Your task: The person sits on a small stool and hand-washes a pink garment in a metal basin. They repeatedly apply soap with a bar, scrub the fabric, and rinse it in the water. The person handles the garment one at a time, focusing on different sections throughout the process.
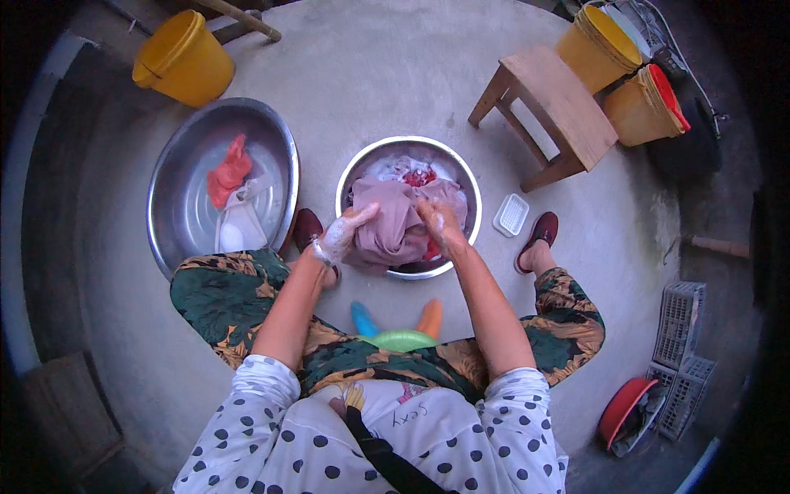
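Observation:
A round metal basin (pixel 349 171) stands on the floor between my feet, with soapy suds (pixel 395 167) in its far part. A wet mauve cloth (pixel 393 222) is bunched up over the basin and hangs a little past its near left rim. My left hand (pixel 339 234), wet with suds, grips the cloth's left side. At the cloth's right side my right hand (pixel 440 222) is closed on a fold of it. Some red cloth (pixel 420 177) shows among the suds behind, and more red shows below my right hand. Both hands' fingertips are partly hidden in the folds.
To the left, a large metal tub (pixel 284 165) holds a coral cloth (pixel 229 171) and a white one (pixel 243 218). A white plastic tray (pixel 512 215) lies right of the basin. Beyond are a wooden stool (pixel 564 103) and yellow buckets (pixel 599 49). Grey crates (pixel 679 325) stand far right.

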`<state>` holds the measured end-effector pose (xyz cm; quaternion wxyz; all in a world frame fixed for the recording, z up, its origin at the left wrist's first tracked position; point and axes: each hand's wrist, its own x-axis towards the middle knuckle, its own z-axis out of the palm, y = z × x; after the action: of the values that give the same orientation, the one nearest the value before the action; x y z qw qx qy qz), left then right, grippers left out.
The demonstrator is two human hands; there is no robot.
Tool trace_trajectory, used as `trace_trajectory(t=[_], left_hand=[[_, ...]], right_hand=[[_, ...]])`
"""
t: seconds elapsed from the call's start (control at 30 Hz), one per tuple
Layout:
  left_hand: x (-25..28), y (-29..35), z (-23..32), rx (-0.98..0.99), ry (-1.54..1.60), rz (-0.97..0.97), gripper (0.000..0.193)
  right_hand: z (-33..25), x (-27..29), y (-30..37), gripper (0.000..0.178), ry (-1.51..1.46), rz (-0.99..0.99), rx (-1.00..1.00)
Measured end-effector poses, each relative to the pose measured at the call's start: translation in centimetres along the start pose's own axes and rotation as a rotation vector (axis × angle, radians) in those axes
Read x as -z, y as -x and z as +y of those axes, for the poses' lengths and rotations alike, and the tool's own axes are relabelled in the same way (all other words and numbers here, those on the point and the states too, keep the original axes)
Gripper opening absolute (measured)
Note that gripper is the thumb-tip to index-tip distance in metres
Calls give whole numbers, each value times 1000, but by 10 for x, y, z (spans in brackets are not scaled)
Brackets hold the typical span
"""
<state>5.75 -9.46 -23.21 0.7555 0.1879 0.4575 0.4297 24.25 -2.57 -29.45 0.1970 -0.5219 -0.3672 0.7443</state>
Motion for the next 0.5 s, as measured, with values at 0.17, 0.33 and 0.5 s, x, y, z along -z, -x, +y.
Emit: trace_trajectory(t=[0.17,0.33,0.5], left_hand=[[-8,1,5,-89,-116,-70,55],[-12,0,6,-127,-195,-140,52],[-8,6,7,-234,-65,-28,43]], right_hand=[[-4,-6,26,27,-277,-291,-271],[19,5,0,11,173,-113,229],[-26,4,18,14,-67,188,586]])
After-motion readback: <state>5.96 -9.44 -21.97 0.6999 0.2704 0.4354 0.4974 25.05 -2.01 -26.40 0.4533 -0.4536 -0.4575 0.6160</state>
